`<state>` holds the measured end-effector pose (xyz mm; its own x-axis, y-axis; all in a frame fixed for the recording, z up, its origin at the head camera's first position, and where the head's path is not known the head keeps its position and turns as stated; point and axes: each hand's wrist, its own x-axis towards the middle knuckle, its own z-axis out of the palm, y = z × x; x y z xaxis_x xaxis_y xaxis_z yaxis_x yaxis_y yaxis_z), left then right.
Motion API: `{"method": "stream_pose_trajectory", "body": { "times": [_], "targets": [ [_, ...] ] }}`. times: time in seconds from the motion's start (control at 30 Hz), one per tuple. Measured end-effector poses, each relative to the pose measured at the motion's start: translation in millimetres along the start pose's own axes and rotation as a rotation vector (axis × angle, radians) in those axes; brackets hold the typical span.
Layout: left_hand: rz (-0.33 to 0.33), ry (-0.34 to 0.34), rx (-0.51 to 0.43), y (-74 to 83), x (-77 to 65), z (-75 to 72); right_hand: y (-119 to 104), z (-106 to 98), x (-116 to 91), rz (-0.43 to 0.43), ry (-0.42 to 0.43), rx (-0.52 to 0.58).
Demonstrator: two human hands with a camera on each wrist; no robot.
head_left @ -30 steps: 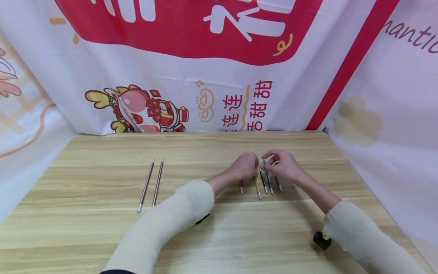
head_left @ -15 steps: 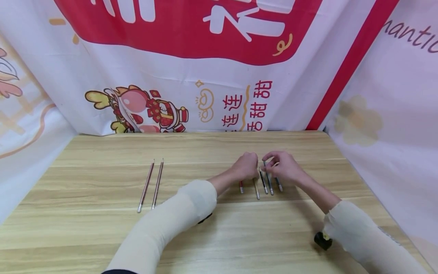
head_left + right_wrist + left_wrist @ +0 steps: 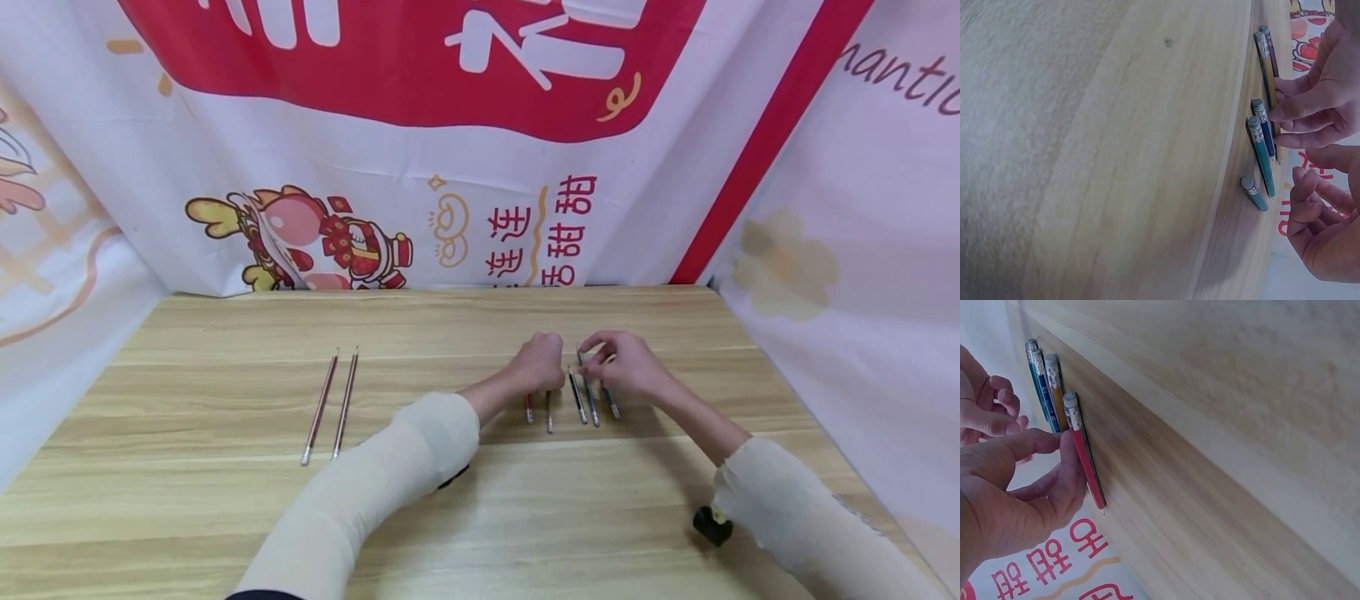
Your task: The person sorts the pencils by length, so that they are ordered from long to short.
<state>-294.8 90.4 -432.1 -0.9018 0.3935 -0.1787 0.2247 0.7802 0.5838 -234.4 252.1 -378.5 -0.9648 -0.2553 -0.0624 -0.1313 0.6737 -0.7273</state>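
Head view, right of centre: so the yellow pencil's [image 3: 1267, 61] eraser end has swung left over the last second, leaving it nearer the red pencil [image 3: 1086, 456] with a wider gap to the dark blue pencil [image 3: 1265, 130]. To me that reads as respacing the row. Left hand [image 3: 537, 362] looks to be pinching the yellow one, though fingers hide its middle. Right hand [image 3: 626, 364] just hovers, fingers loosely bent, nothing gripped afaict. Two reddish-brown pencils [image 3: 321, 406] lie left of centre, untouched.

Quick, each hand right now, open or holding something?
Left hand: holding, pinching the yellow pencil.
Right hand: open, fingers loosely curved, holding nothing.
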Motion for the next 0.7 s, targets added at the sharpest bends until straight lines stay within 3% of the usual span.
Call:
{"method": "stream_pose_trajectory", "body": {
  "times": [0.2, 0.3, 0.5, 0.7],
  "targets": [
    [-0.009, 0.027, -0.023, -19.2, 32.7, 24.0, 2, -2, 0, 0.010, -0.001, -0.028],
    [-0.015, 0.013, -0.021, -20.4, 35.8, 25.2, 2, -3, 0, 0.014, 0.001, -0.037],
    [-0.029, 0.031, -0.062, -13.4, 18.3, 14.0, 2, -4, 1, 0.060, -0.021, -0.058],
    [-0.010, 0.002, -0.203, 16.1, -34.3, -27.9, 5, -4, 3, 0.045, -0.030, -0.080]
  ]
}}
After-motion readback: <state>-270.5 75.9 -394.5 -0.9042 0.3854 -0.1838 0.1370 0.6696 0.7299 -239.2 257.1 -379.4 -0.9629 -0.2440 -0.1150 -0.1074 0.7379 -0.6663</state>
